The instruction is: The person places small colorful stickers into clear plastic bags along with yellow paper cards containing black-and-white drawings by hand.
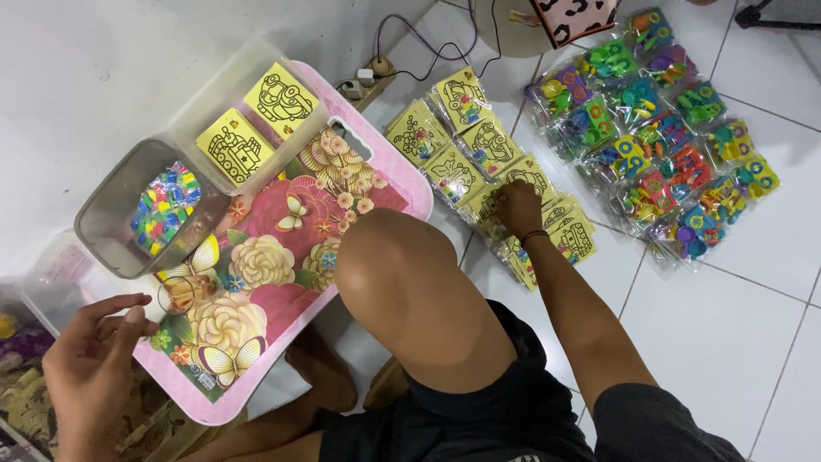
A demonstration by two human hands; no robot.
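My right hand (518, 208) reaches out over the floor and rests with closed fingers on a yellow picture card packet (500, 202) in a spread of several such packets (466, 141). My left hand (92, 359) hovers at the lower left by the pink floral tray (376, 184), pinching a thin rubber band (181, 291) between thumb and fingers. My bent knee (402, 274) rises between the two hands.
On the tray stand a clear tub of colourful small pieces (162, 210) and a clear bin holding two yellow cards (256, 124). Bags of bright plastic toys (658, 128) cover the tiled floor at the right. A power strip with cables (363, 81) lies by the wall.
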